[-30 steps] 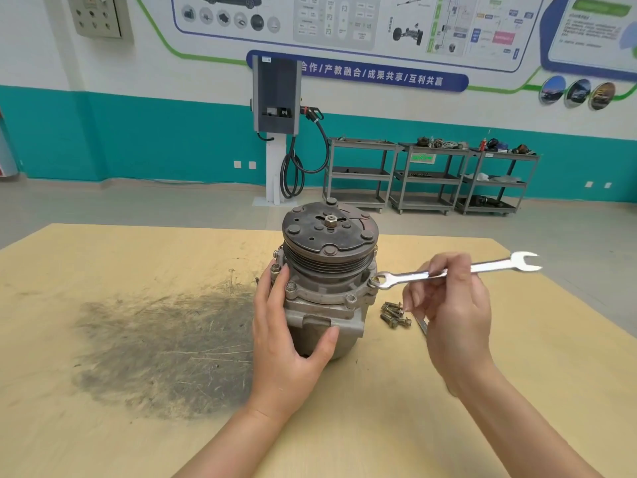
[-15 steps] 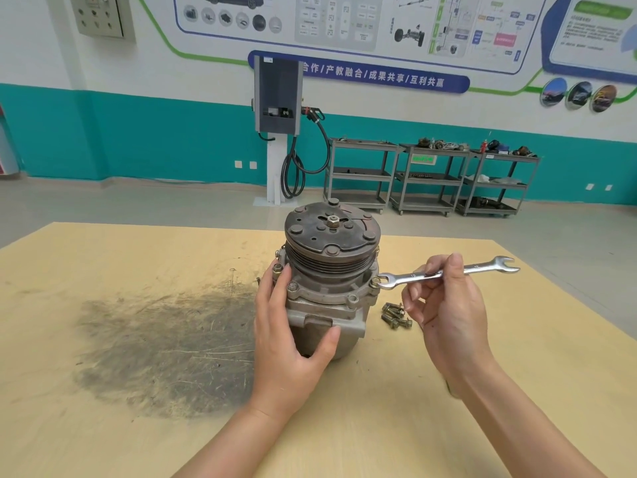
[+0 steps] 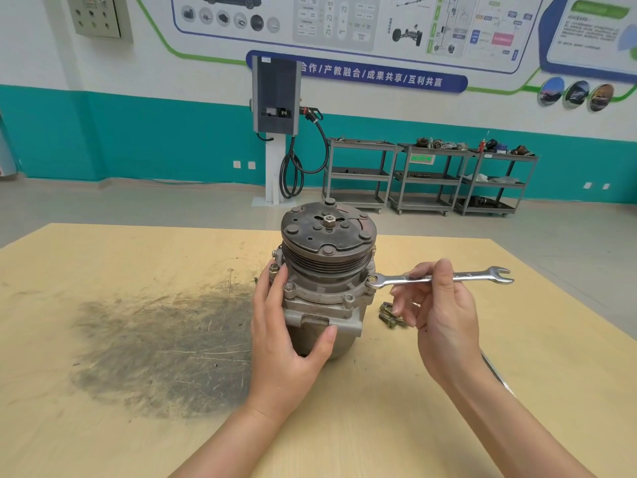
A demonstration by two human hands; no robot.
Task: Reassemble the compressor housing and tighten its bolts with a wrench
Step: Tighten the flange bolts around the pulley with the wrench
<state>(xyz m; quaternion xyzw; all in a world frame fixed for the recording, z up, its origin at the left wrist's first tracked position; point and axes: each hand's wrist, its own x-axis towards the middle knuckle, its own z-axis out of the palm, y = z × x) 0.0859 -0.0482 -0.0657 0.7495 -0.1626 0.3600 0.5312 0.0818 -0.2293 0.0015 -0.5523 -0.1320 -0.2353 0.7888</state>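
Observation:
The grey metal compressor (image 3: 325, 294) stands upright at the middle of the wooden table (image 3: 103, 270), its rusty pulley disc on top. My left hand (image 3: 287, 336) grips the housing's left side, thumb across the front. My right hand (image 3: 441, 322) pinches the shank of a silver combination wrench (image 3: 475, 276). Its ring end sits over a bolt (image 3: 372, 280) on the housing's right flange, and its open end points right. Two more flange bolts show at the front left (image 3: 289, 287) and at the front (image 3: 349, 298).
Several loose bolts (image 3: 391, 315) lie on the table just right of the compressor, under my right hand. A dark greasy smear (image 3: 155, 350) covers the table's left half. A slim metal tool (image 3: 496, 374) lies behind my right forearm. Shelving carts (image 3: 427, 177) and a charger post (image 3: 275, 132) stand far behind.
My right hand has swung the wrench handle a short way about the right flange bolt, first away and then back towards me. My left hand has kept its hold on the housing.

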